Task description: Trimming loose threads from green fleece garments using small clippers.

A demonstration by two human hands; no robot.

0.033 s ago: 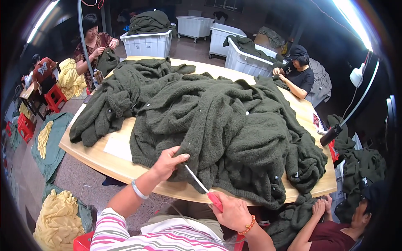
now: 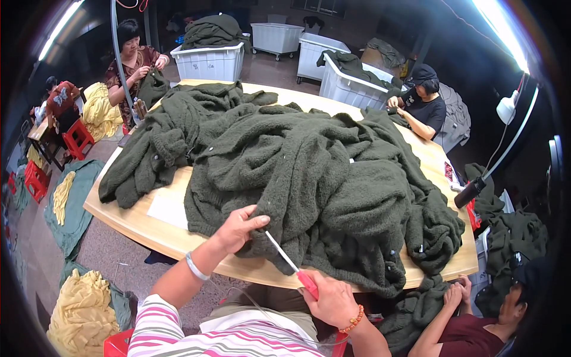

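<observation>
Dark green fuzzy knit sweaters lie heaped over the wooden table. My left hand pinches the near edge of one sweater between thumb and fingers; the fingers under the fabric are partly hidden. In my right hand is a thin tool with a pink-red handle and a slim pale shaft. Its shaft points up and left, and the tip is beside the sweater edge near my left thumb. Whether the tip touches the knit I cannot tell. A thin cable loops below my hands.
A white sheet lies at the table's left. Co-workers handle green knitwear at far left, far right and near right. White bins stand behind. A black lamp post rises at the right edge. Yellow cloth covers floor at left.
My left hand and the tool have shifted very slightly; my right hand has risen a touch. The sweaters have not visibly moved.
</observation>
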